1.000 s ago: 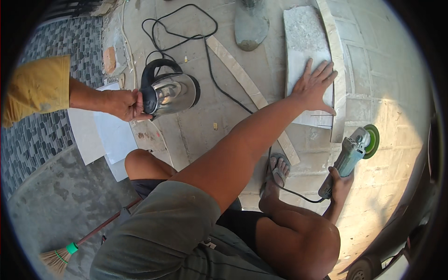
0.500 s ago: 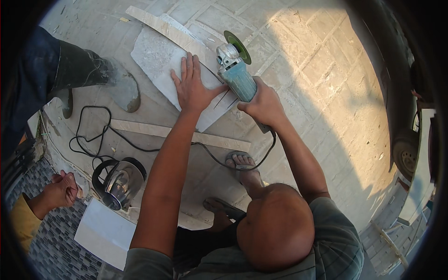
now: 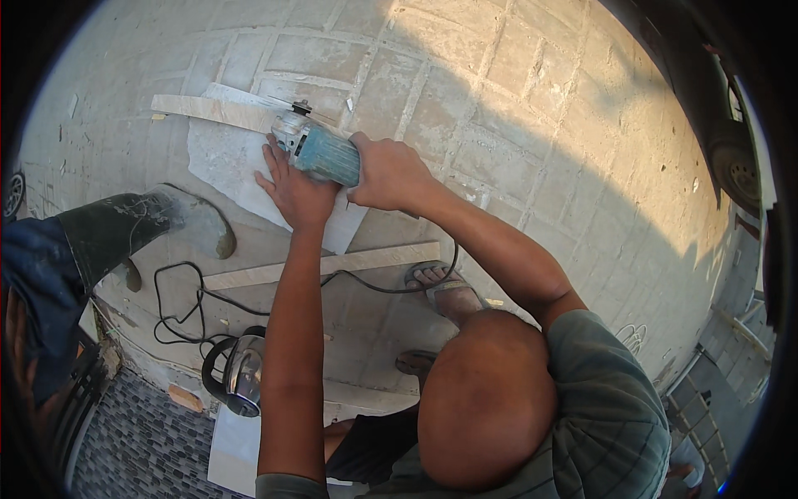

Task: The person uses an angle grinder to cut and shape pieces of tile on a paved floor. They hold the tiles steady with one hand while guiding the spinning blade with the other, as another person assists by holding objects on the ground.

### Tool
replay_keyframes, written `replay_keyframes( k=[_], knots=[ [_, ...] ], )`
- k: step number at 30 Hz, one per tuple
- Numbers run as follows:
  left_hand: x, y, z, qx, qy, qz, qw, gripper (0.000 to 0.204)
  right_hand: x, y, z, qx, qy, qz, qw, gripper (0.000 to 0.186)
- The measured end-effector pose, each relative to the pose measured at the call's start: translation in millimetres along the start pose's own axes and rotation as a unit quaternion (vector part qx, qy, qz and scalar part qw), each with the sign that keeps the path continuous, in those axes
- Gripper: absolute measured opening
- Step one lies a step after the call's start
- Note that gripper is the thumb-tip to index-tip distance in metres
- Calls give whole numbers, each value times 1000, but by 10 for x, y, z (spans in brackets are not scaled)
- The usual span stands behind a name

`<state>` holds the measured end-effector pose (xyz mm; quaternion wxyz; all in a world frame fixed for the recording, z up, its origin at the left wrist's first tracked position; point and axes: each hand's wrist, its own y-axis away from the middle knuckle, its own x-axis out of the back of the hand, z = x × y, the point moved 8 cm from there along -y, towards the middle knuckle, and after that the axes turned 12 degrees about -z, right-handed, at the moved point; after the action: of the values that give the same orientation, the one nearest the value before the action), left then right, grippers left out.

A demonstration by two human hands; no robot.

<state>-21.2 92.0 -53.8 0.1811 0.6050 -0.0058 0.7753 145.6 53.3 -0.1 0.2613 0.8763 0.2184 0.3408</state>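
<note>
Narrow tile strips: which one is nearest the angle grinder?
The far tile strip, lying along the pale slab by the angle grinder; the other strip lies off the slab, one end near the sandaled foot.

Grinder [image 3: 328,155], upper ctr: teal w/ silver. Slab [image 3: 231,166], upper L: whitish-grey, mottled. Strip [image 3: 212,111], upper L: beige. Cord [image 3: 371,286], ctr: blk. Kettle [image 3: 246,373], lower L: silver + blk. Tiles [image 3: 145,441], lower L: grey/blk mosaic. Boot [image 3: 116,234], L: dk green, greyish toe. Shirt [image 3: 611,395], lower R: dk grey-green.
</note>
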Motion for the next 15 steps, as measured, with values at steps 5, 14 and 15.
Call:
replay_keyframes(
  k=[5, 14, 15],
  knots=[
    [25, 7, 25, -8, 16, 16, 1000, 107, -34, 38, 83, -12, 0, -14, 1000, 72],
    [12, 26, -45, -23, 27, 31, 999, 119, -91, 141, 164, -19, 12, -29, 999, 76],
    [17, 30, -41, -22, 33, 28, 999, 121, -89, 155, 175, -18, 12, -29, 999, 76]
  ],
)
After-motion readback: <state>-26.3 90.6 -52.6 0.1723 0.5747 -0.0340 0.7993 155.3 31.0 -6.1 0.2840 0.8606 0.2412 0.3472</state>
